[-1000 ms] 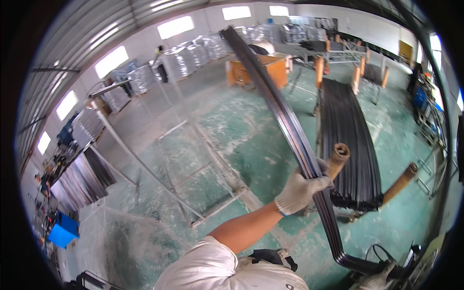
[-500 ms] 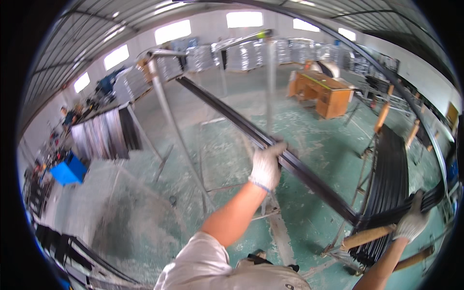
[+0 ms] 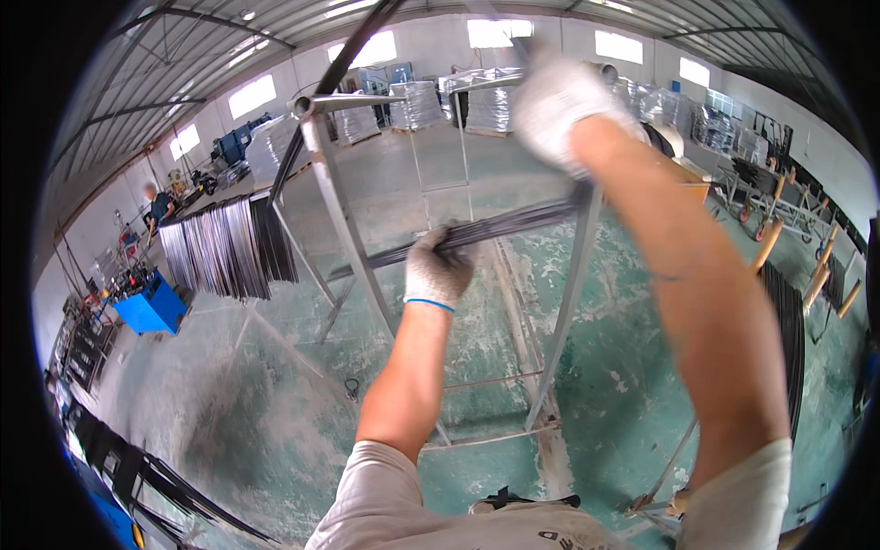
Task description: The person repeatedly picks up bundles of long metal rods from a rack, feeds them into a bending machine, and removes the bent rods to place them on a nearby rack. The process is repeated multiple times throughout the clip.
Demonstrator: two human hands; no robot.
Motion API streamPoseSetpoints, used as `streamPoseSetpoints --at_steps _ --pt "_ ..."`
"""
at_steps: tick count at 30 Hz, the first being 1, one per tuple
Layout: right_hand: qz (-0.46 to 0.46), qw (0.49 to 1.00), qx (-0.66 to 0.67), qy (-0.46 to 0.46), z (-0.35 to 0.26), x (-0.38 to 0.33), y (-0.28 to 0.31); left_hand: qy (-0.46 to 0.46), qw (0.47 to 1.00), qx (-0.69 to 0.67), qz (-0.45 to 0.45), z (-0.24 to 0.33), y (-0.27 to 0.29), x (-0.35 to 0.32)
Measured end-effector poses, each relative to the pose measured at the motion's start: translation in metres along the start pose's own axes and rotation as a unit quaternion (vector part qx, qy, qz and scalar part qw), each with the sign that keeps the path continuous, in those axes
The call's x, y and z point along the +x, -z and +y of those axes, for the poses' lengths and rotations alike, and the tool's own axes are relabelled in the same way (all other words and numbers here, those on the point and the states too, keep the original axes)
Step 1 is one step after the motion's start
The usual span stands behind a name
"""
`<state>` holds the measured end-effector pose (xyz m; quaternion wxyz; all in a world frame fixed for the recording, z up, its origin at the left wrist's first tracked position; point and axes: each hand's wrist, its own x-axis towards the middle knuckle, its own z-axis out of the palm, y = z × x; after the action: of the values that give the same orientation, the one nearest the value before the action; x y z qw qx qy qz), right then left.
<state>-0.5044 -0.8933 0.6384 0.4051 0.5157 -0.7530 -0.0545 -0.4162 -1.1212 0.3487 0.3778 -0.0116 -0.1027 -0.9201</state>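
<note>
A tall metal rack (image 3: 341,197) made of grey pipes stands on the green floor (image 3: 275,385). A long dark strip (image 3: 495,225) runs across it near its 2 upright legs, and I think it rests on the frame, but hands hide that spot. Many more dark strips (image 3: 225,247) hang in a row over a rail to the left. A blue machine (image 3: 151,302) sits on the floor near them.
</note>
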Motion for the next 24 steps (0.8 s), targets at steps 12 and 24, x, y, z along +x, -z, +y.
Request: streamPoseSetpoints --at_steps 12,24 --pt "0.155 0.799 0.572 -0.103 -0.090 -0.104 -0.176 -0.161 0.960 0.226 0.041 -0.044 0.046 -0.059" --pt "-0.054 0.712 0.277 -0.643 0.052 -0.788 -0.212 0.357 0.860 0.365 -0.024 -0.408 0.122 -0.187"
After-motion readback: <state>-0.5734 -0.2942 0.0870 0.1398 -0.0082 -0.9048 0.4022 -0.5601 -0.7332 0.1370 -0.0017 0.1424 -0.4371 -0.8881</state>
